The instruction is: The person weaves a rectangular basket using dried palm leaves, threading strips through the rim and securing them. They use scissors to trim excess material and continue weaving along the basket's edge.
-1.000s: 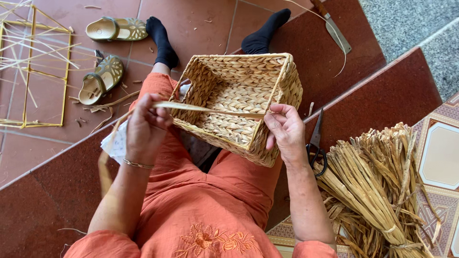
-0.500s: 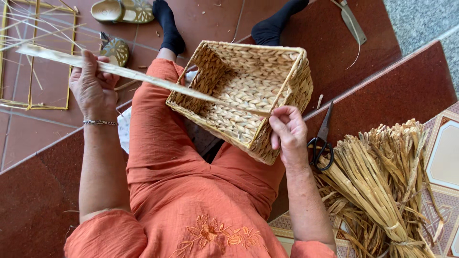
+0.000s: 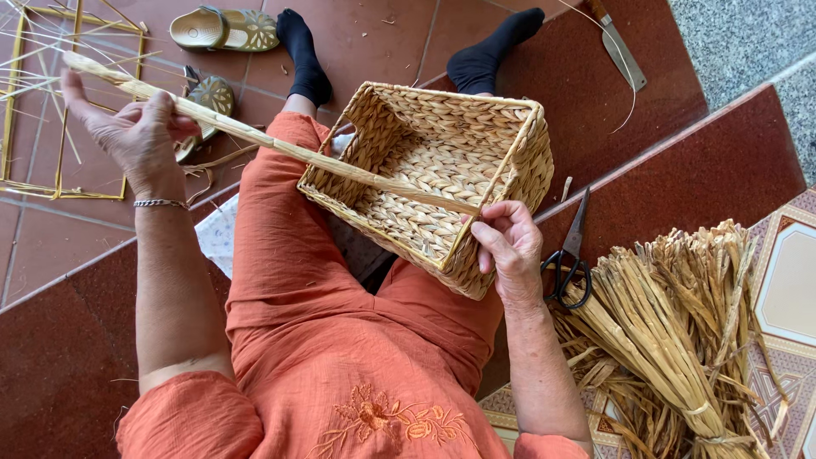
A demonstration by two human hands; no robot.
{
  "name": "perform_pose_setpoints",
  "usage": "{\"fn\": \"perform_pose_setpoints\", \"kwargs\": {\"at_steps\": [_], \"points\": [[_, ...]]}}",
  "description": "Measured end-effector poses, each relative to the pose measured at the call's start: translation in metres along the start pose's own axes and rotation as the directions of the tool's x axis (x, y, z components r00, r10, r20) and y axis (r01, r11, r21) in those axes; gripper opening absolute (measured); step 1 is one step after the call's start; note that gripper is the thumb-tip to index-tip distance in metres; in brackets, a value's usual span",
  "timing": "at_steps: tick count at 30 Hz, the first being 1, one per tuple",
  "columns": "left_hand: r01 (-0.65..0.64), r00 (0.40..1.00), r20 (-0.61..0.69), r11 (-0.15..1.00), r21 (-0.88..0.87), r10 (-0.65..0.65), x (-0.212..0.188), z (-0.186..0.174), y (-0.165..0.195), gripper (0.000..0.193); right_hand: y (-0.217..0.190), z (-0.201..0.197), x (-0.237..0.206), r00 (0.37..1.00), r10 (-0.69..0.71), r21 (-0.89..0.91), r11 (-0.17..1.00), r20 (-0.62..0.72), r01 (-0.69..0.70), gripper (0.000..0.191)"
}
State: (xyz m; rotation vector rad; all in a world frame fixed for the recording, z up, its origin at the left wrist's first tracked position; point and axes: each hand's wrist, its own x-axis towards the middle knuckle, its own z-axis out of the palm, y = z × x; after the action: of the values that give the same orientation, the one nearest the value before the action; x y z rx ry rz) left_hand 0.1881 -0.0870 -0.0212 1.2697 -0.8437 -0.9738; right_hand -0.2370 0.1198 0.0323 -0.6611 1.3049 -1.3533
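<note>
A rectangular woven straw basket point(image 3: 510, 170) rests tilted on my lap, its opening facing up and left. My right hand point(image 3: 510, 246) grips the basket's near right corner, thumb on the rim. A long flat dried strand point(image 3: 280, 149) runs from that corner across the basket's mouth out to the left. My left hand point(image 3: 140, 136) is raised far left and holds this strand pulled taut, its free end sticking past my fingers. I sit in orange clothes and black socks.
A tied bundle of dried straw point(image 3: 671, 340) lies at my right, black scissors point(image 3: 571, 263) beside it. A knife point(image 3: 619, 47) lies on the red step at top right. Two sandals point(image 3: 223, 30) and a thin yellow frame point(image 3: 38, 102) lie on the tiles at left.
My left hand has drawn the strand from the basket's left rim far out to the left, pulling it long and taut. The right hand stays on the basket's corner.
</note>
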Motion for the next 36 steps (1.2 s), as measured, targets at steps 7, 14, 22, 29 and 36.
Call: {"fn": "perform_pose_setpoints", "kwargs": {"at_steps": [7, 14, 22, 29, 36], "points": [[-0.489, 0.839, 0.497, 0.707, 0.511, 0.221, 0.017, -0.028, -0.007, 0.038, -0.003, 0.0, -0.003, 1.0, 0.009, 0.006, 1.0, 0.004, -0.009, 0.018], [-0.223, 0.97, 0.114, 0.598, 0.77, 0.215, 0.027, -0.02, -0.011, 0.028, 0.012, 0.001, 0.0, 0.997, -0.034, -0.032, 0.999, -0.069, 0.032, 0.019], [0.656, 0.662, 0.608, 0.73, -0.189, -0.438, -0.112, 0.101, -0.019, 0.027, 0.027, -0.005, -0.008, 0.987, -0.15, -0.089, 0.986, -0.06, 0.144, 0.021], [0.725, 0.336, 0.8, 0.678, 0.117, -0.497, -0.176, 0.174, 0.007, 0.026, 0.012, -0.002, -0.01, 0.998, -0.056, -0.064, 0.996, -0.027, 0.054, 0.026], [0.7, 0.295, 0.829, 0.698, 0.15, -0.474, -0.179, 0.183, 0.005, 0.031, 0.014, 0.001, -0.012, 0.997, -0.057, -0.111, 0.993, -0.057, 0.05, 0.024]]}}
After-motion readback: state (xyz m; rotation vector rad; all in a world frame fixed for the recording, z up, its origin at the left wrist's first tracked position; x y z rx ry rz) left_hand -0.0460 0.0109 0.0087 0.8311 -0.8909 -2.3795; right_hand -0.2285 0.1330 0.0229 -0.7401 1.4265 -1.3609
